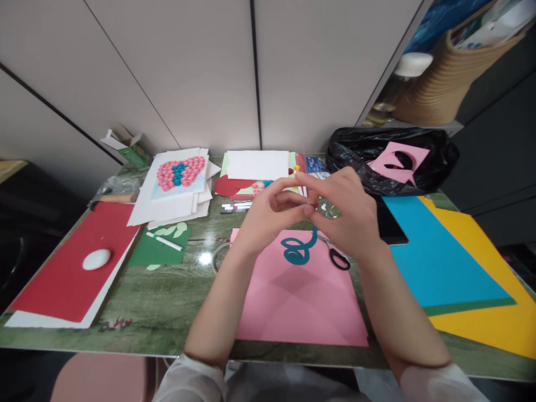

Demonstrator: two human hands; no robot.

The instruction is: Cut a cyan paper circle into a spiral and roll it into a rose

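Note:
Above the pink paper (301, 312), my left hand (272, 215) and my right hand (347, 215) meet fingertip to fingertip. Both have their fingers bent in and closed around the upper end of a curly teal paper strip (296, 256). That gripped end is mostly hidden by the fingers. The strip's lower part hangs in loose spiral loops over the pink sheets. Beneath my right hand lie scissors (338, 259) with black handles. A ring-shaped clear object (220, 258), perhaps a tape roll, is partly behind my left forearm.
Left: red paper (62, 273) with a white oval object (96, 259), green paper (142, 245) with a pen, and a pink-and-blue rosette picture (180, 173). Right: blue paper (444, 257), yellow paper (494, 329), a dark tablet (391, 223) and a black bag (352, 151) holding pink scraps.

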